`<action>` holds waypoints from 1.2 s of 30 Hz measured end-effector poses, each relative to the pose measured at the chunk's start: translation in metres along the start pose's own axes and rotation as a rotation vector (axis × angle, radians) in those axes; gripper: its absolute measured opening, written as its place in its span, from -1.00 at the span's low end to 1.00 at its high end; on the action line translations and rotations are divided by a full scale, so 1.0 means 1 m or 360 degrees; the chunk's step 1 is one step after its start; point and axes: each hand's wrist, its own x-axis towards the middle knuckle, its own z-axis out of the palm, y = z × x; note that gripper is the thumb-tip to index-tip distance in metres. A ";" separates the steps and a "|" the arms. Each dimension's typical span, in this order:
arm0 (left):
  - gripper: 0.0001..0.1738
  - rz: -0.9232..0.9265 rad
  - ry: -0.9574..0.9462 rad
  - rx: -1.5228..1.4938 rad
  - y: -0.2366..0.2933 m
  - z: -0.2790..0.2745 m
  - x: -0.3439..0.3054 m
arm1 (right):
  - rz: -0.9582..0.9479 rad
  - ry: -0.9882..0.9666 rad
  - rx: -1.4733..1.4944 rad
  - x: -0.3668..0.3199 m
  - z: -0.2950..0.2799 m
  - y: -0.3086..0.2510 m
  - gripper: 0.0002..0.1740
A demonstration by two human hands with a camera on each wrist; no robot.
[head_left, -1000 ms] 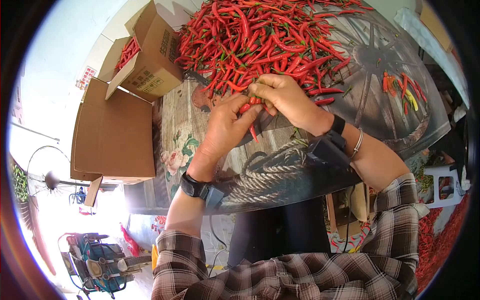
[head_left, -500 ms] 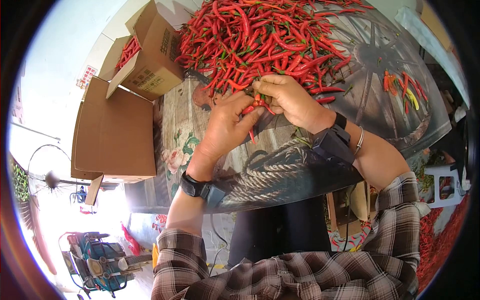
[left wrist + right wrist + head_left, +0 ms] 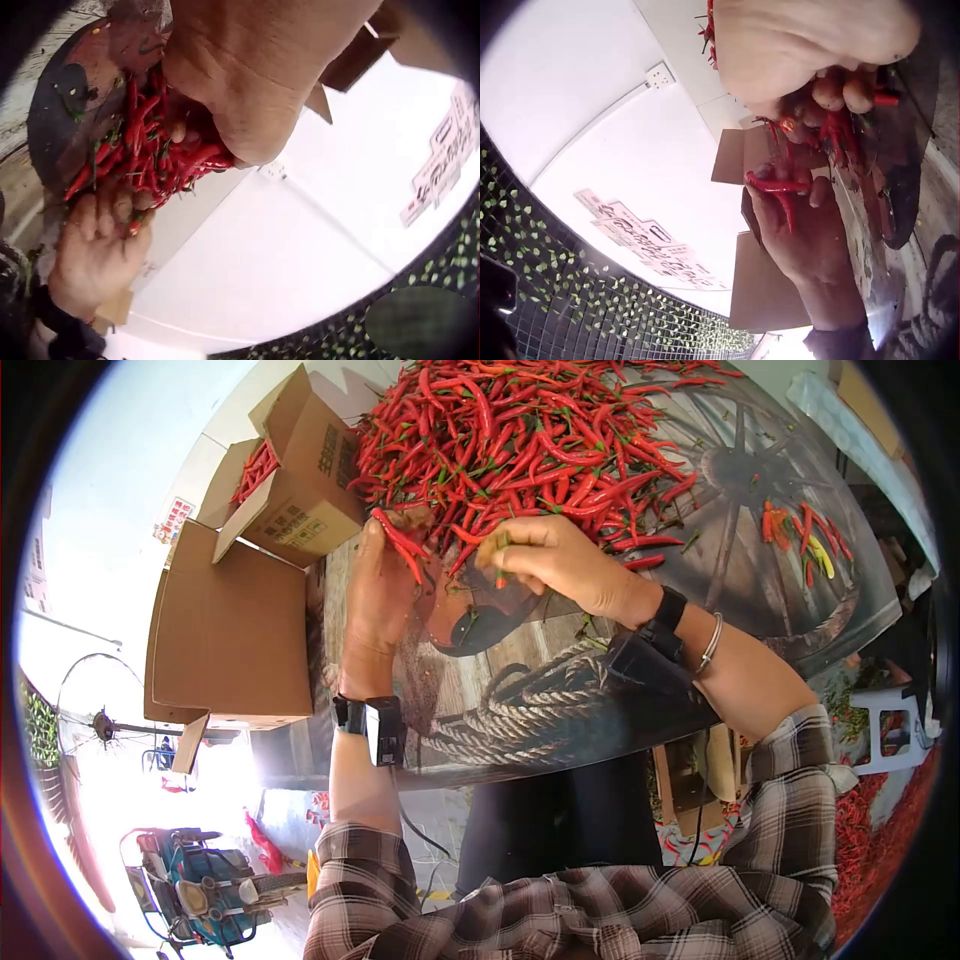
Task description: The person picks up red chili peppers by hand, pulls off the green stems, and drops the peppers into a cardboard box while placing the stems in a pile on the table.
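My left hand (image 3: 380, 605) is raised beside the near left edge of the chili pile, holding a couple of red chili peppers (image 3: 402, 548) at the thumb. In the right wrist view these chili peppers (image 3: 780, 186) lie crosswise over the left hand (image 3: 810, 240). To the right, my right hand (image 3: 560, 565) has its fingers curled, pinching a small green and orange-red piece of chili pepper (image 3: 501, 580). Most of that piece is hidden by the fingers. Behind both hands spreads a big heap of red chili peppers (image 3: 540, 450) with green stems.
At the left, an open cardboard box (image 3: 300, 510) has red chilies inside, with another cardboard box (image 3: 235, 625) nearer. A few red and yellow chilies (image 3: 822, 558) lie apart on the right of the printed tablecloth (image 3: 560, 710). A white stool (image 3: 890, 730) stands right of the table.
My hands were together over a few chilies; now they are apart. The left hand has moved left and turned upright with red chilies, while the right stays near its former place.
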 end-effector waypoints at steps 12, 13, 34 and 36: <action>-0.71 0.0389 0.0001 0.1984 -0.028 0.001 -0.005 | -0.0170 0.0184 -0.0396 0.001 0.001 0.003 -0.72; -0.69 0.0429 -0.0082 0.2112 -0.033 -0.002 -0.005 | -0.0168 0.0189 -0.0385 0.001 0.002 0.003 -0.72; -0.85 -0.0586 -0.0195 0.0753 0.026 -0.009 -0.010 | -0.0082 0.0471 0.0184 0.003 0.003 0.007 -0.73; -0.83 -0.0585 -0.0208 0.0806 0.022 -0.010 -0.010 | -0.0055 0.0407 0.0187 0.002 0.002 0.006 -0.76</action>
